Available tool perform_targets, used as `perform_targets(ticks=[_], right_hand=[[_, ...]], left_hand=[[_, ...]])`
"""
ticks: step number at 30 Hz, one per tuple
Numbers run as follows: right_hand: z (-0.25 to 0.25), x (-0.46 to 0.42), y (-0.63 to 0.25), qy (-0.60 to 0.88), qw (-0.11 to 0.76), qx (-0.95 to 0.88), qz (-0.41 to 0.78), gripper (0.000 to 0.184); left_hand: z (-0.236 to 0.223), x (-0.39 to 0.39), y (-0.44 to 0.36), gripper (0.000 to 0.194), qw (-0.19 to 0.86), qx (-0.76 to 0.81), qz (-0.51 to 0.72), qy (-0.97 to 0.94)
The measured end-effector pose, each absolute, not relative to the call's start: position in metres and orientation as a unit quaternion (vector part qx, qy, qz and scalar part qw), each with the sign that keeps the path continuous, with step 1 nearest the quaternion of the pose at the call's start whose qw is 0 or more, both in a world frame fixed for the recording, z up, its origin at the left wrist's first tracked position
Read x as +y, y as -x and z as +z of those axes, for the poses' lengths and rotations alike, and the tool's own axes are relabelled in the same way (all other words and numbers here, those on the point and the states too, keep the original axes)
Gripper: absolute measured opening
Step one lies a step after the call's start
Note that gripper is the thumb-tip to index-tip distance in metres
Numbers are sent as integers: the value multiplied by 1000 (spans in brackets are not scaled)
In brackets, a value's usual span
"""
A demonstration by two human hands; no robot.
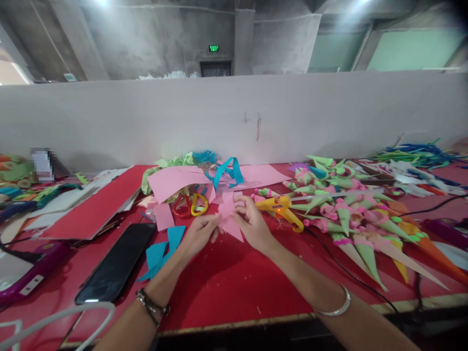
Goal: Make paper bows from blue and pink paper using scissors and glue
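Note:
Between my two hands is a piece of pink paper (229,222), cut to points, held a little above the red tabletop. My left hand (200,233) pinches its left edge between thumb and fingers. On the other side, my right hand (253,223) grips the paper's right edge with thumb and bent fingers. Just right of my right hand lies a yellow glue gun (280,209) with a clear glue stick in its back. Scissors with red and yellow handles (199,204) rest beyond my left hand. Blue paper scraps (164,251) lie beside my left forearm.
A black phone (117,263) and a red board (98,204) lie to the left. Rolled paper cones (343,214) pile up on the right, with a black cord (340,263) running before them. Pink sheets (179,181) and crumpled scraps sit against the white partition (146,117).

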State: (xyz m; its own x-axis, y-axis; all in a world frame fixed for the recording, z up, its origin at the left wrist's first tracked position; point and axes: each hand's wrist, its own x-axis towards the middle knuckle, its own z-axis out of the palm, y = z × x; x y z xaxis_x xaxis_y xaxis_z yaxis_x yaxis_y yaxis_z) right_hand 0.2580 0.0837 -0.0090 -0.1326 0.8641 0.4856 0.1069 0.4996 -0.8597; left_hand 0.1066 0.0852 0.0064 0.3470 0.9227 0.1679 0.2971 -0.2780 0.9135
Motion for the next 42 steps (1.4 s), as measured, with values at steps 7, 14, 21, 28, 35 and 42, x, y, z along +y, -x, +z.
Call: perform_targets(ticks=[7, 14, 21, 28, 35, 42], right_hand=[[-9, 80, -257, 349, 561, -682, 313, 30], [-4, 79, -260, 301, 510, -778, 212, 38], [-4, 78, -259, 294, 523, -768, 223, 34], [-5, 78, -263, 306, 509, -768, 240, 20], [-1, 79, -261, 348, 517, -735, 266, 24], [-9, 83, -257, 390, 521, -688, 321, 21]], left_hand=[[4, 86, -107, 54, 419, 446, 379, -694], [1, 89, -103, 57, 422, 443, 378, -695], [-1, 88, -102, 58, 461, 438, 370, -677], [1, 85, -107, 50, 467, 425, 383, -674], [-2, 85, -108, 39, 470, 394, 365, -700], [-4, 84, -108, 39, 460, 394, 355, -712]])
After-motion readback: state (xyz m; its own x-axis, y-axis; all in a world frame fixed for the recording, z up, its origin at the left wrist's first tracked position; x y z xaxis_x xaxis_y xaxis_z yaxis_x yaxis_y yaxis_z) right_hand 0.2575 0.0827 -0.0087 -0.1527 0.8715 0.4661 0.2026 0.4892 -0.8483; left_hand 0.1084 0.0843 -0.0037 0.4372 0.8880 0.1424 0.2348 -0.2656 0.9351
